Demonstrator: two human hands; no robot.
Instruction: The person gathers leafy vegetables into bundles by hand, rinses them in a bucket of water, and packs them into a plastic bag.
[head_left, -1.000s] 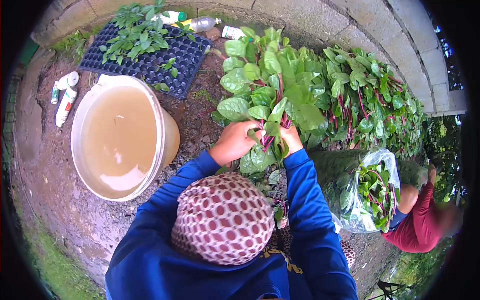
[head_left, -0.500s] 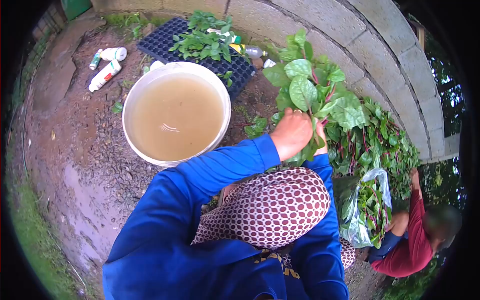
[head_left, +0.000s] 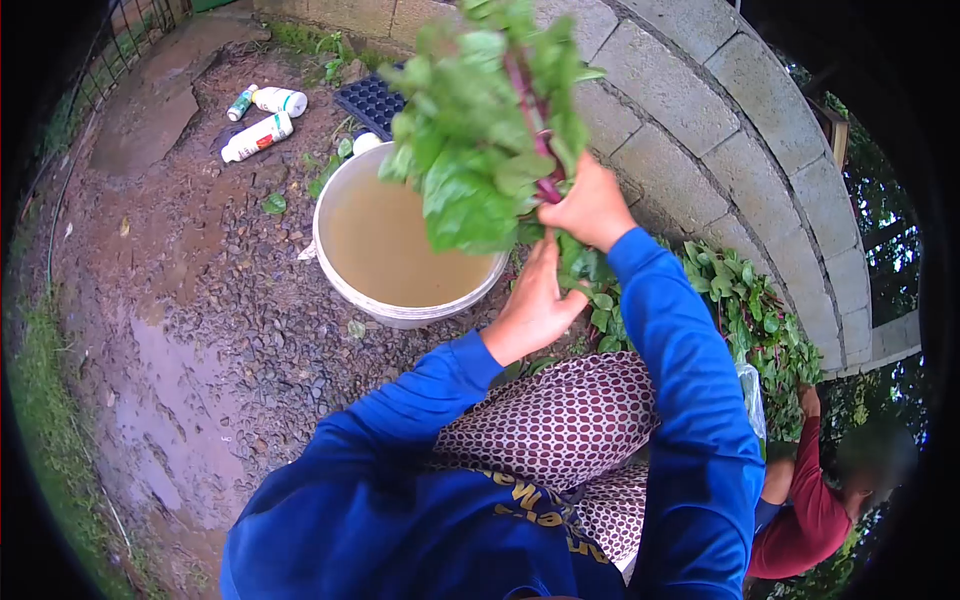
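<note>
My right hand [head_left: 597, 207] is closed around the purple-red stems of a bunch of leafy greens [head_left: 475, 190], which looks like Malabar spinach. Its broad green leaves, blurred by motion, hang partly over a white bucket [head_left: 333, 262] of cloudy brown water. Just below the bunch, my left hand [head_left: 537, 308] has its thumb and fingers apart. Its fingertips are close to the lower leaves; whether they touch is unclear. More greens [head_left: 745, 300] with reddish stems lie heaped along the wall to the right.
Several bottles [head_left: 258, 137] lie on the wet ground beyond the bucket, near a black seedling tray [head_left: 368, 105]. A curved block wall [head_left: 690, 120] borders the far side. At right, a person in a red sleeve [head_left: 810, 500] reaches toward the heap, beside a clear plastic bag [head_left: 750, 400].
The bunch has moved left and up, from beside the wall to over the bucket's edge. My left hand has come off the bunch and opened; my right hand keeps the stems. The view has shifted.
</note>
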